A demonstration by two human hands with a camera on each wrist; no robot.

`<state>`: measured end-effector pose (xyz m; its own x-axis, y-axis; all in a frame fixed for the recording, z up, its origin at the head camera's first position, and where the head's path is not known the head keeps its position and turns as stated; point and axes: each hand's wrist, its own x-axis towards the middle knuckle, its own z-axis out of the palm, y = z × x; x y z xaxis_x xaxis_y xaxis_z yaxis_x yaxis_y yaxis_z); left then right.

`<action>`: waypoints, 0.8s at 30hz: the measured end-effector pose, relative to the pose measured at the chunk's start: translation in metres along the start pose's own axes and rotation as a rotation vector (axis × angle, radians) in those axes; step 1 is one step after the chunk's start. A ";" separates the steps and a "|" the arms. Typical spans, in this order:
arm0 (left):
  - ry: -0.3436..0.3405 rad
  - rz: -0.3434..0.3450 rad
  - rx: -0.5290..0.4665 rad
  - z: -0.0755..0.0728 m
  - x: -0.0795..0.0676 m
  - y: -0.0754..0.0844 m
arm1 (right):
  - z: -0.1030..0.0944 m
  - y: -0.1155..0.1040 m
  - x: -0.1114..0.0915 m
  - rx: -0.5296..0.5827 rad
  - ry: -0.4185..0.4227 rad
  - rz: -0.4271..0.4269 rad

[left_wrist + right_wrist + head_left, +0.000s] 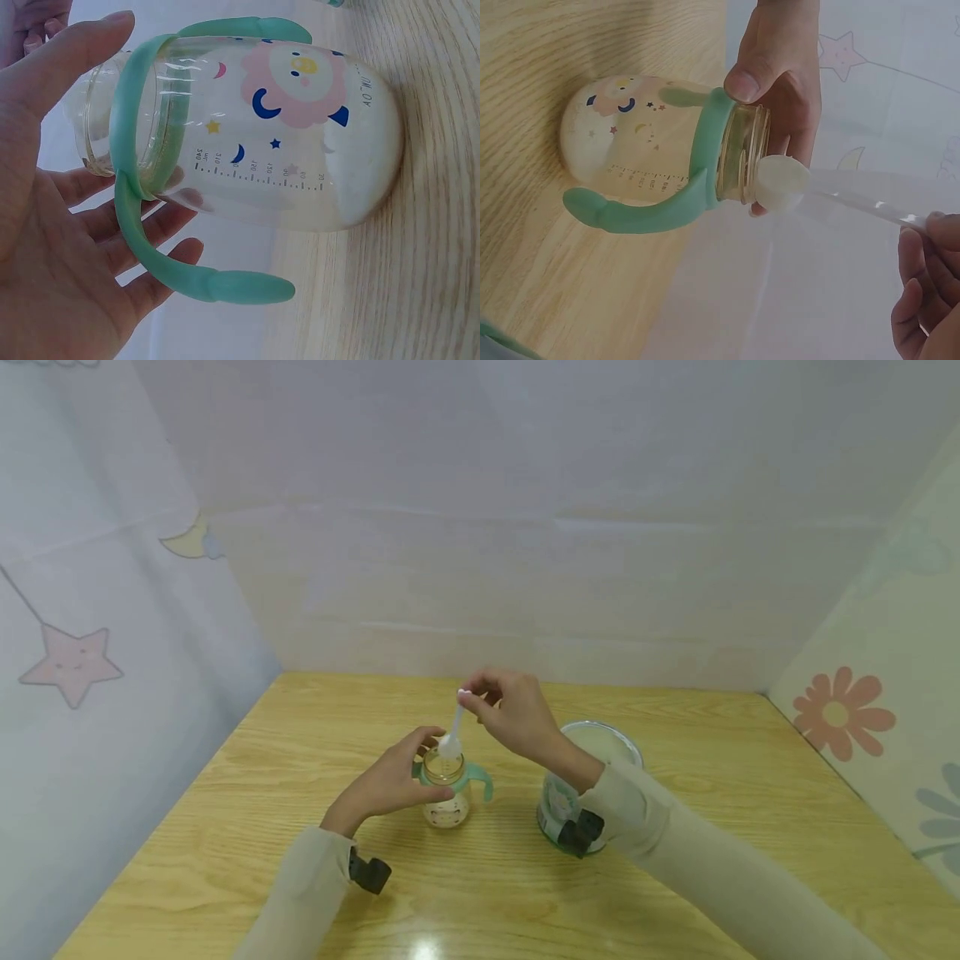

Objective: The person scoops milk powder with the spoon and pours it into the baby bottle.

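A clear baby bottle with a mint-green handle ring stands open-mouthed on the table, with white powder in its bottom. My left hand holds it near the neck, thumb on the near side and fingers round the far side. Between thumb and fingertips my right hand pinches the end of a white measuring scoop. Its bowl is tipped right at the bottle's mouth, as the right wrist view also shows. Printed moons, stars and a volume scale mark the bottle wall.
A large round can with a pale top stands right of the bottle, partly behind my right forearm. The wooden table is bordered by pale fabric walls at the back and sides. Both wrists carry small black cameras.
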<state>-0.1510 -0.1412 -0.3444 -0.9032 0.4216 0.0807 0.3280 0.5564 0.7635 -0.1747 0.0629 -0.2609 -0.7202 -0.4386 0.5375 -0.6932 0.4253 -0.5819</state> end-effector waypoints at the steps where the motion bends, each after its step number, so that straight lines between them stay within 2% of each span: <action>1: 0.000 -0.003 0.001 0.000 0.000 0.001 | 0.000 0.000 -0.001 0.003 0.000 -0.007; 14: 0.012 -0.014 0.018 0.002 -0.004 0.005 | -0.006 -0.005 -0.021 0.046 -0.055 -0.039; 24: 0.010 -0.003 0.016 0.001 -0.009 0.011 | -0.012 -0.013 -0.038 0.096 -0.056 -0.111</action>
<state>-0.1388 -0.1381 -0.3374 -0.9068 0.4129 0.0852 0.3298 0.5687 0.7535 -0.1386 0.0840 -0.2668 -0.6352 -0.5231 0.5683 -0.7606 0.2956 -0.5780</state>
